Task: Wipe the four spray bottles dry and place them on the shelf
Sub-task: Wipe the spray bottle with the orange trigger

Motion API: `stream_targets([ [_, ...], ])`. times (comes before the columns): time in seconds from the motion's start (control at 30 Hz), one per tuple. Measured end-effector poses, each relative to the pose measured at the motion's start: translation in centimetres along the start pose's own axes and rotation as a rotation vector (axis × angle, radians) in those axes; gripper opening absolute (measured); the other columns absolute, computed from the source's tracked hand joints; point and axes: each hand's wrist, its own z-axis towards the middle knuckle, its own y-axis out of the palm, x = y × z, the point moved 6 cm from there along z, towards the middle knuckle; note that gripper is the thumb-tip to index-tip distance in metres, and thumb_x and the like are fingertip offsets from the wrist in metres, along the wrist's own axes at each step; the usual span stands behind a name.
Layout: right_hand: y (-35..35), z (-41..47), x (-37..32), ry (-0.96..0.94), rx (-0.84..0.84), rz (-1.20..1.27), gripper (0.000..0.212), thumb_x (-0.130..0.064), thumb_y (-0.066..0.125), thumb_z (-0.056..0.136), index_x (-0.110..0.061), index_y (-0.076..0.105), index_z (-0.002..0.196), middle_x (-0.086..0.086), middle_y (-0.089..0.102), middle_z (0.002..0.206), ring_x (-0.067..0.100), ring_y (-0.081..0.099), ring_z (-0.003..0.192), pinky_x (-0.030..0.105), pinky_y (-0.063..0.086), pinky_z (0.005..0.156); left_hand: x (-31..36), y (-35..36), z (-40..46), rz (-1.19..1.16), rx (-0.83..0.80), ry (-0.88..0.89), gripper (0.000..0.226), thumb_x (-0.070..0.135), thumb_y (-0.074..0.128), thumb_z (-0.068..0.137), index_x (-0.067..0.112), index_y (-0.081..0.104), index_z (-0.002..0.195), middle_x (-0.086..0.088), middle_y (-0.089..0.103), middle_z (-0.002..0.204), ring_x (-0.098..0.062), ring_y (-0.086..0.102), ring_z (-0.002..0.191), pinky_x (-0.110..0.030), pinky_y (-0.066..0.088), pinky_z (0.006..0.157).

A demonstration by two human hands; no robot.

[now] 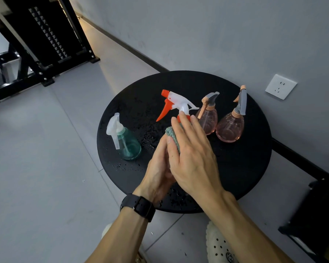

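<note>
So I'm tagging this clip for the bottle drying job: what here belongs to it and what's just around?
Job:
orange-trigger bottle, held in both hands
cloth, under the right hand
left hand
green bottle
two pink bottles
wet round table

Around:
wall socket
black frame
wristwatch

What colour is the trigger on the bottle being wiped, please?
Orange, on the trigger of the bottle; seen in the head view.
</note>
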Motion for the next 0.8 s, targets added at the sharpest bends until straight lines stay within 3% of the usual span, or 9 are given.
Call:
stream_targets([
  [0.13, 0.2, -0.7, -0.9, -0.034, 0.032, -0.033, 0.052, -0.032, 0.03, 0.101, -0.012, 0.035, 0.149, 0.007, 0.027, 0.158, 0.027, 0.02, 0.147, 0.051, 0.03, 0.113, 0.7, 0.3, 0.0, -0.137, -0.04, 0.018, 0.043, 0.04, 0.04, 0.104, 0.02, 0.078, 0.1, -0.004, 0.075, 0.102, -0.016, 0.07, 0.1, -0.031, 0.052, 0.094],
  [0.2, 0.5, -1.0, -1.1, -0.045, 0.038, -0.05, 0.051, -0.032, 0.03, 0.102, -0.012, 0.036, 0.148, 0.006, 0.027, 0.158, 0.026, 0.019, 0.147, 0.051, 0.029, 0.113, 0.9, 0.5, -0.2, -0.198, -0.072, -0.019, 0.049, 0.043, 0.038, 0.104, 0.018, 0.079, 0.094, -0.004, 0.076, 0.097, -0.015, 0.072, 0.095, -0.029, 0.054, 0.088],
  [0.5, -0.4, -0.5, -1.0, -0.024, 0.035, -0.092, 0.054, -0.036, 0.023, 0.101, -0.012, 0.034, 0.149, 0.005, 0.026, 0.158, 0.022, 0.018, 0.148, 0.046, 0.025, 0.117, 0.8, 1.0, -0.5, -0.068, -0.065, -0.044, 0.045, 0.05, 0.041, 0.095, 0.029, 0.081, 0.098, 0.001, 0.075, 0.113, -0.011, 0.07, 0.107, -0.032, 0.046, 0.099],
  [0.6, -0.7, 0.0, -0.5, 0.001, 0.03, -0.031, 0.055, -0.037, 0.023, 0.101, -0.011, 0.032, 0.149, 0.006, 0.026, 0.158, 0.023, 0.018, 0.148, 0.047, 0.026, 0.117, 0.4, 0.7, -0.4, -0.001, -0.052, -0.059, 0.045, 0.055, 0.042, 0.095, 0.03, 0.076, 0.112, -0.002, 0.071, 0.124, -0.022, 0.064, 0.121, -0.049, 0.041, 0.111],
  [0.67, -0.9, 0.5, 0.1, 0.029, 0.012, 0.029, 0.057, -0.038, 0.022, 0.1, -0.01, 0.03, 0.15, 0.006, 0.023, 0.159, 0.022, 0.016, 0.148, 0.045, 0.024, 0.118, 0.3, 0.6, -0.4, 0.032, -0.043, -0.07, 0.047, 0.055, 0.039, 0.1, 0.029, 0.072, 0.118, -0.004, 0.07, 0.127, -0.027, 0.061, 0.125, -0.053, 0.042, 0.108],
  [0.73, -0.8, 0.5, 0.5, 0.044, -0.013, 0.081, 0.058, -0.039, 0.022, 0.1, -0.01, 0.028, 0.15, 0.007, 0.022, 0.159, 0.023, 0.015, 0.148, 0.041, 0.021, 0.12, 0.5, 0.7, -0.7, 0.048, -0.037, -0.07, 0.046, 0.054, 0.038, 0.101, 0.03, 0.075, 0.111, -0.001, 0.073, 0.119, -0.022, 0.068, 0.111, -0.045, 0.052, 0.093],
  [0.8, -0.5, 0.2, 0.5, 0.037, -0.027, 0.1, 0.059, -0.039, 0.023, 0.1, -0.009, 0.028, 0.15, 0.007, 0.021, 0.159, 0.023, 0.015, 0.148, 0.037, 0.018, 0.12, 0.7, 0.5, -0.6, 0.044, -0.031, -0.07, 0.044, 0.052, 0.04, 0.101, 0.029, 0.078, 0.103, 0.001, 0.075, 0.109, -0.019, 0.07, 0.101, -0.041, 0.052, 0.089],
])
